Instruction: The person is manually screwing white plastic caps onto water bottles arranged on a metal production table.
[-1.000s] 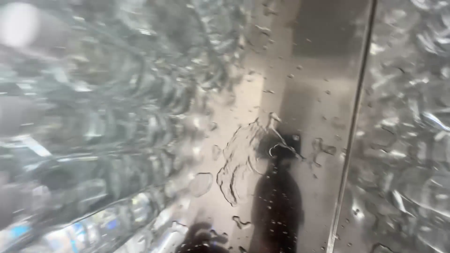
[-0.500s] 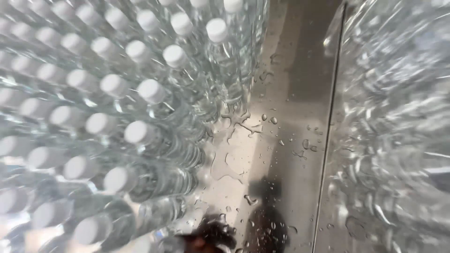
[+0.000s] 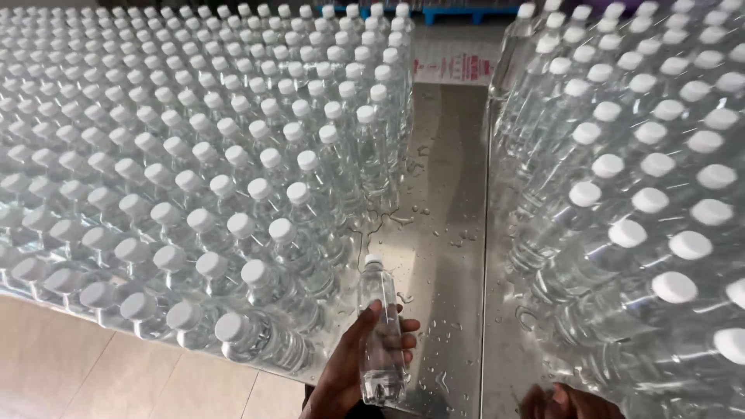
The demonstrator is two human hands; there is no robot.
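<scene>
My left hand (image 3: 347, 378) is at the bottom centre, closed around a clear plastic bottle (image 3: 379, 334) with a white cap. It holds the bottle tilted over the wet steel strip of the table (image 3: 446, 233). The bottle sits just right of the nearest row of a large block of upright capped bottles (image 3: 194, 171). Only the knuckles of my right hand (image 3: 563, 402) show at the bottom edge. They lie against the foot of a second block of bottles (image 3: 644, 194); what the fingers do is hidden.
A narrow lane of steel with water drops runs between the two bottle blocks, crossed by a seam (image 3: 486, 233). Tan floor tiles (image 3: 93, 372) show beyond the table's left front edge. A blue pallet (image 3: 458, 12) stands at the far end.
The view has pulled back from a blurred close look at the bottles to the whole table. My left hand with its bottle and my right hand's knuckles have come into sight.
</scene>
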